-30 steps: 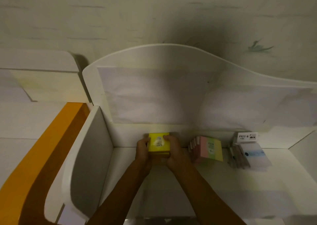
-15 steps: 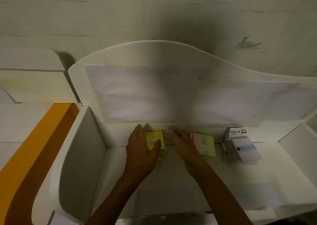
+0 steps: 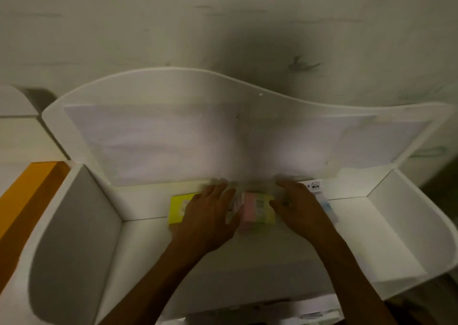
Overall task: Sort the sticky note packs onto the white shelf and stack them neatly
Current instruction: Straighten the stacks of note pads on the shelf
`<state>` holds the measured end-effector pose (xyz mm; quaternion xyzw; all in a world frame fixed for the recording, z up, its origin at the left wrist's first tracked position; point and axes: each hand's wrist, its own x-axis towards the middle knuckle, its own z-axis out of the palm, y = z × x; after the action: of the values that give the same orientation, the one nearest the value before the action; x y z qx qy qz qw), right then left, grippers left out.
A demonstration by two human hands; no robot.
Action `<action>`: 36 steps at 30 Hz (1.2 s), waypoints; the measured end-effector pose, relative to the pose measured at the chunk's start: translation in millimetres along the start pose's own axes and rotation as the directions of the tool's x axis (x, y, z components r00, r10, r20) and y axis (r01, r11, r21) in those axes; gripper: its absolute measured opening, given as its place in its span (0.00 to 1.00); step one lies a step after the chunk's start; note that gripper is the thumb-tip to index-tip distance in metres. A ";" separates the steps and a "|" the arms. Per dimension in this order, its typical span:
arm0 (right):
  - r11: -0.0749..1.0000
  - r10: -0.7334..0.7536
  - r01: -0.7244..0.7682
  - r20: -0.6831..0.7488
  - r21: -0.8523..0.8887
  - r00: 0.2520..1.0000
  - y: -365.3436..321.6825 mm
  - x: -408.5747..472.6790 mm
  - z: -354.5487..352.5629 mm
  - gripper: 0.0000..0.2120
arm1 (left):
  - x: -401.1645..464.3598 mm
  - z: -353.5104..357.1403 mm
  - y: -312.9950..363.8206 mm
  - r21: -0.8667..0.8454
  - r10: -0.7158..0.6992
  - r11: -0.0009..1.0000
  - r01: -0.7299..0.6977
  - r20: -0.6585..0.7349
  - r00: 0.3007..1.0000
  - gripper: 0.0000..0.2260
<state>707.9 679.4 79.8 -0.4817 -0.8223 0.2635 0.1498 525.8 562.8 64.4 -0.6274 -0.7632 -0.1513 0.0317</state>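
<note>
A yellow sticky note pack [image 3: 178, 208] stands at the back of the white shelf [image 3: 386, 235], half hidden by my left hand [image 3: 208, 215]. To its right sits a pink and green pastel pack [image 3: 257, 210] between both hands. My left hand lies flat with straight fingers against that pack's left side. My right hand [image 3: 300, 208] lies flat on its right side, fingers stretched toward the back wall. A blue and white pack [image 3: 328, 207] with a white label [image 3: 314, 185] shows just beyond my right hand, mostly covered.
The shelf has a curved back panel [image 3: 223, 131] and upright side walls at left [image 3: 74, 225] and right [image 3: 421, 213]. An orange board [image 3: 22, 195] leans outside the left wall. A lower shelf level shows at the bottom edge.
Both hands left the yellow pack and moved right to either side of the pastel pack. The view swung so the shelf sits further left in frame.
</note>
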 end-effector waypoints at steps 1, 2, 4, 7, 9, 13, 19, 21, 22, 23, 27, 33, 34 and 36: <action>1.000 0.001 -0.001 0.007 -0.014 1.000 6.8 1.1 -1.1 0.27 | 2.6 2.9 5.6 0.024 0.006 1.000 -0.006 0.007 1.000 0.24; 1.000 -0.001 0.001 0.014 -0.024 1.000 13.0 2.6 -1.5 0.27 | 4.7 6.0 10.4 0.046 0.008 0.999 -0.009 0.020 1.000 0.23; 1.000 0.004 -0.003 0.039 -0.015 0.999 22.7 6.0 -0.1 0.27 | 8.5 11.9 17.7 0.074 -0.011 0.997 0.006 0.065 0.998 0.23; 1.000 0.007 -0.007 0.086 0.007 0.996 31.8 11.4 8.7 0.26 | 11.9 21.6 23.6 0.093 -0.075 0.994 0.063 0.128 0.989 0.24; 1.000 -0.021 0.020 0.118 0.008 0.993 36.3 14.2 17.2 0.25 | 12.5 29.1 27.3 0.090 -0.141 0.988 0.129 0.146 0.979 0.23; 0.996 0.022 -0.036 0.163 0.079 0.986 41.9 24.6 32.9 0.23 | 19.6 47.4 34.8 -0.005 -0.356 0.932 0.362 0.162 0.920 0.26; 0.919 0.137 -0.236 0.304 0.317 0.943 57.7 34.8 61.8 0.26 | 38.6 64.4 41.2 -0.303 -0.594 0.566 0.766 0.495 0.635 0.26; 0.765 0.172 -0.372 0.391 0.525 0.904 57.9 41.0 71.8 0.26 | 43.7 72.3 41.1 -0.379 -0.570 0.510 0.772 0.523 0.634 0.20; 0.704 0.182 -0.417 0.421 0.575 0.889 58.0 43.8 76.7 0.25 | 44.2 78.0 41.2 -0.437 -0.570 0.453 0.777 0.528 0.630 0.14; 0.673 0.181 -0.432 0.433 0.600 0.883 58.6 46.0 81.3 0.24 | 44.5 81.6 42.8 -0.504 -0.563 0.376 0.778 0.542 0.624 0.10; 0.612 0.178 -0.456 0.450 0.645 0.875 61.8 51.6 86.4 0.20 | 47.5 85.8 48.6 -0.675 -0.510 0.176 0.716 0.560 0.653 0.14; 0.500 0.211 -0.549 0.521 0.670 0.827 57.9 58.5 87.4 0.13 | 47.3 97.5 58.7 -0.739 -0.478 0.069 0.671 0.566 0.672 0.15; 0.489 0.202 -0.555 0.531 0.673 0.823 57.3 58.9 87.4 0.13 | 46.9 101.2 59.3 -0.739 -0.497 0.102 0.666 0.542 0.678 0.18; 0.482 0.165 -0.528 0.519 0.699 0.838 58.4 56.8 87.2 0.13 | 44.2 107.3 60.5 -0.757 -0.525 0.154 0.635 0.482 0.702 0.22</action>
<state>678.1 726.9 -25.6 -0.4529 -0.4966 0.7281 0.1346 590.2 643.9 -15.7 -0.2082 -0.7403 -0.4954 -0.4038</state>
